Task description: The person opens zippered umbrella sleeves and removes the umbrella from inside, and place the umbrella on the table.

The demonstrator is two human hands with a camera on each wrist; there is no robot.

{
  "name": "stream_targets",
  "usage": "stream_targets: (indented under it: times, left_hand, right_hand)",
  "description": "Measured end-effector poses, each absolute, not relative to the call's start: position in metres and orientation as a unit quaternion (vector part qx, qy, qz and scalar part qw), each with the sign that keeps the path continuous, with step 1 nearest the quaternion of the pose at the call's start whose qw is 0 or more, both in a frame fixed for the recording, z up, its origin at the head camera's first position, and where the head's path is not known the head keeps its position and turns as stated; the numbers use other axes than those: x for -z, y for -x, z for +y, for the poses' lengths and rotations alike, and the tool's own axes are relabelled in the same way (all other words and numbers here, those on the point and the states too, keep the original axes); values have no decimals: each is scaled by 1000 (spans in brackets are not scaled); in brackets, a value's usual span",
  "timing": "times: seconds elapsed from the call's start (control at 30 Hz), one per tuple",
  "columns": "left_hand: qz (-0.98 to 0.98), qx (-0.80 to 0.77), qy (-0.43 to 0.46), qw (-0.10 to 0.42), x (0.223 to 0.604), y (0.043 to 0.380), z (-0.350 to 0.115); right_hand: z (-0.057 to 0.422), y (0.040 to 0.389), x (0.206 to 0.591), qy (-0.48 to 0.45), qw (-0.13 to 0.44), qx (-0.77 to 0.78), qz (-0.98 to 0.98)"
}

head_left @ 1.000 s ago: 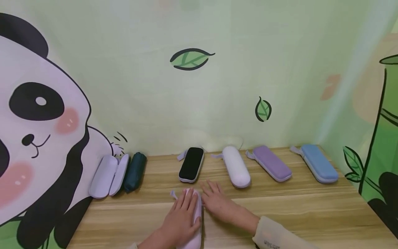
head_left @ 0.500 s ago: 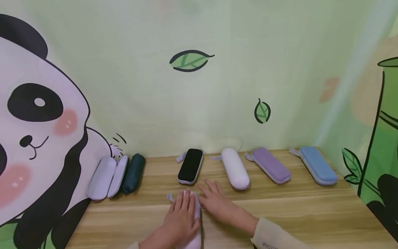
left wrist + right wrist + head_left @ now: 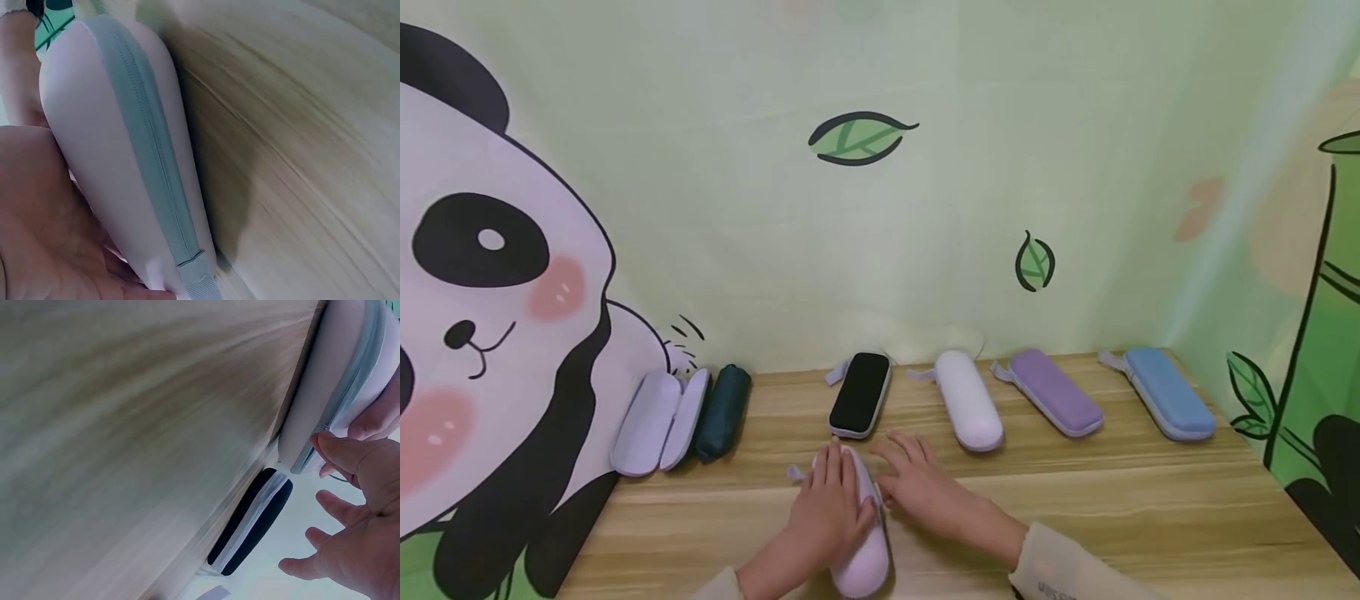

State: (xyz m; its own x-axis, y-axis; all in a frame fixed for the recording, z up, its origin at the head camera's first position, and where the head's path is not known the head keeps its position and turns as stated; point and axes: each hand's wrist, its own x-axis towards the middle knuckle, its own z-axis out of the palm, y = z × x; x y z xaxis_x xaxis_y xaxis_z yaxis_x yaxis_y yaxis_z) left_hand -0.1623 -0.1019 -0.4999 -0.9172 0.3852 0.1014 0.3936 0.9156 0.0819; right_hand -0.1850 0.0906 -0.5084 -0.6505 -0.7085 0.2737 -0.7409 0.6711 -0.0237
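A pale pink zip-up glasses case [image 3: 862, 575] lies on the table before me, with a grey zipper band [image 3: 147, 119] along its side. My left hand [image 3: 826, 508] rests on top of it, fingers straight along the lid and thumb toward the right side. At the case's right side, near the far end, my right hand [image 3: 928, 497] pinches the zipper pull [image 3: 324, 431] between thumb and index finger. Its other fingers are spread, as the right wrist view shows. A small lilac strap [image 3: 794, 472] sticks out at the far left of the case.
Behind stand a black case [image 3: 860, 396], a white case [image 3: 968, 402], a purple case [image 3: 1055, 392] and a blue case [image 3: 1168, 393]. At the left lie an open lilac case [image 3: 646, 423] and a dark green pouch [image 3: 723, 412]. A printed cloth [image 3: 940, 208] hangs behind the table [image 3: 1112, 517].
The pink case has turned a little, its far end to the left, and more of its near end shows. My left hand shifted left with it; the right hand stays at the case's side.
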Motion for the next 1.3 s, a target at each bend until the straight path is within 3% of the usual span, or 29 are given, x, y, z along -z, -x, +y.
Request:
stream_targets:
  times: [0.3,0.63,0.97,1.3]
  left_hand:
    - [-985,75,142,61,501,180,-114]
    - [-991,88,96,27,498,200,-133]
    - [-971,95,214,47,511,203,-153]
    - [-907,7,419,35,514,200,-177]
  right_hand:
    - [92,173,505,-390,100,-59,-913]
    - [107,173,508,-367,125,-82,-918]
    - [113,177,508,-358,143,-95,-918]
    - [119,190,509,-323,167,-101,-926]
